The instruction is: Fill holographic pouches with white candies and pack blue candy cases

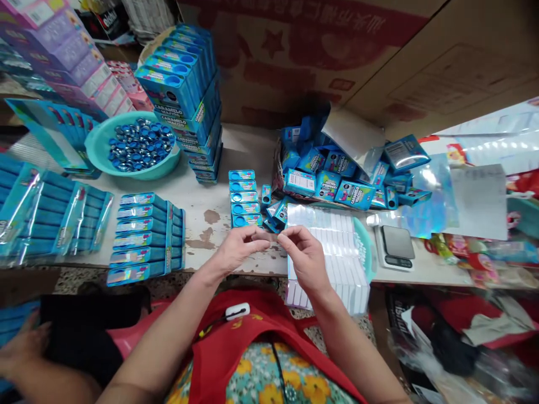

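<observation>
Over the front edge of the table, my left hand (241,249) and my right hand (306,259) face each other, fingertips almost touching. Both are closed in a pinch. Something thin and clear may run between them, too small to make out. Just beyond stand a short column of blue candy boxes (243,197) and a few loose blue boxes (278,212). Beside my right hand lies a stack of clear-wrapped white strips (332,261), overhanging the table edge and partly covering a turquoise bowl (365,247).
A heap of blue candy packets (332,174) fills a box at the back. At left are a turquoise basin (132,173) of blue-silver pieces, tall stacked boxes (185,106) and a block of boxes (141,238). A small scale (396,246) sits right. Another person's hand (25,342) shows lower left.
</observation>
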